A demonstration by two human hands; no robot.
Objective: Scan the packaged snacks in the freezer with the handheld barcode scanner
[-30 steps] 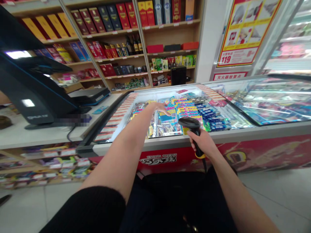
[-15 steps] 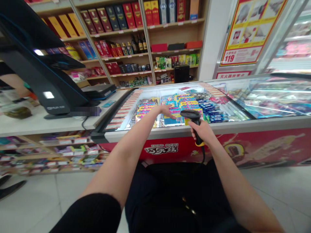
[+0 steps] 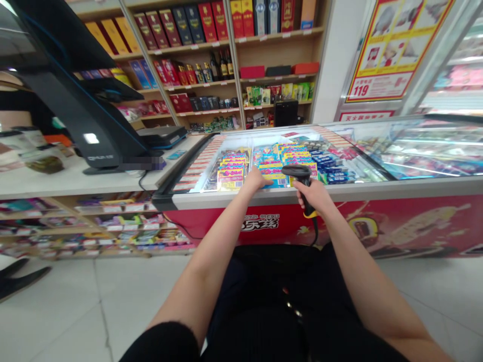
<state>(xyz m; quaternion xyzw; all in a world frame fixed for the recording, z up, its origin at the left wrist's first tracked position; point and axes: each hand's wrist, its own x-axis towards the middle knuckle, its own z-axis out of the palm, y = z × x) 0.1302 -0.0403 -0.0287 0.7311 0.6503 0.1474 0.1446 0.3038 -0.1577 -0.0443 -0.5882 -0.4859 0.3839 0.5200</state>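
Observation:
In the head view, my right hand (image 3: 317,195) is wrapped round the grip of a black and yellow barcode scanner (image 3: 298,173). The scanner's head hangs over the front edge of a chest freezer (image 3: 339,189). My left hand (image 3: 256,180) is down at the freezer's front edge, on the blue and yellow ice cream packs (image 3: 278,181). Its fingers look curled in and are partly hidden; what they hold, if anything, I cannot make out. Yellow and pink packs (image 3: 231,179) lie left of it, dark blue packs (image 3: 335,168) right of the scanner.
A white counter (image 3: 37,187) with a black checkout terminal (image 3: 113,130) stands at the left, with another person behind it. Shelves (image 3: 204,47) of boxes and bottles rise behind. The scanner's cable (image 3: 315,234) hangs down the freezer's red front.
My left hand has gone from stretched-out fingers above the packs to a curled shape lower at the front edge. The right hand keeps the scanner in nearly the same place. The view has shifted slightly.

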